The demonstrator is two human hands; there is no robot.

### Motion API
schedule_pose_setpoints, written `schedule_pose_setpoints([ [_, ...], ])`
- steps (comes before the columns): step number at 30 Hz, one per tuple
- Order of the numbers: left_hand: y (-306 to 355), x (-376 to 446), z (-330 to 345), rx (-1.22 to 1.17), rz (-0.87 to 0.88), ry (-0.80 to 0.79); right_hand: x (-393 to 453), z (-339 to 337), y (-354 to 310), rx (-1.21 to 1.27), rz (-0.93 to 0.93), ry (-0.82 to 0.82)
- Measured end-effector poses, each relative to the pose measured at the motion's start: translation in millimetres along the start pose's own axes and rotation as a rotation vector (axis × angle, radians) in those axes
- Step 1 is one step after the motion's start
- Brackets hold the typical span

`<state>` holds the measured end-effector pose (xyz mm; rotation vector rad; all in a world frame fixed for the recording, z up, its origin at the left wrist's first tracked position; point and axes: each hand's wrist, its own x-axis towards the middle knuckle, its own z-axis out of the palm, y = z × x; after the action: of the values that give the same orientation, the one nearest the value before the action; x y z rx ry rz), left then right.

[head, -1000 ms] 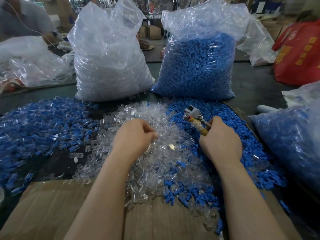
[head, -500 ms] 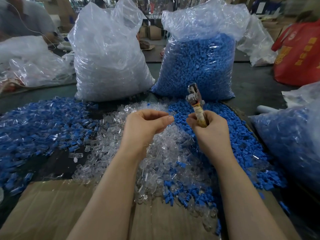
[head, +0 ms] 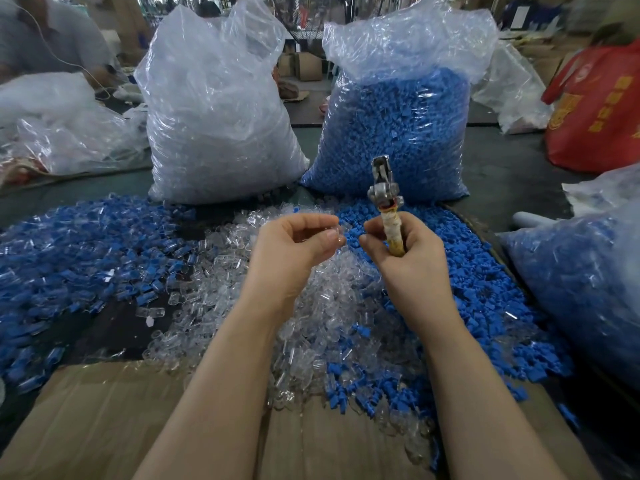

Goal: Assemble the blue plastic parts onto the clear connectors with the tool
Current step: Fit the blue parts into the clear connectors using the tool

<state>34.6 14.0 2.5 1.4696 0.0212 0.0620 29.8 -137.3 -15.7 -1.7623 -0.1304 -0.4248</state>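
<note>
Tool upright in right hand grip, left hand beside.

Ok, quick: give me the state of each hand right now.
Left hand: closed, fingers pinching a small clear connector.
Right hand: closed around the tool's wrapped handle, metal head pointing up.

Head cam, fwd-down, close over hands
</note>
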Motion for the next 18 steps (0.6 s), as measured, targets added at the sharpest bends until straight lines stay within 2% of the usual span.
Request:
schedule_pose_setpoints([
  [18,-0.3,-2.6,3.1,0.103,0.003,-0.064,-1.5,2.6,2.4,-0.021,-0.046,-0.079],
])
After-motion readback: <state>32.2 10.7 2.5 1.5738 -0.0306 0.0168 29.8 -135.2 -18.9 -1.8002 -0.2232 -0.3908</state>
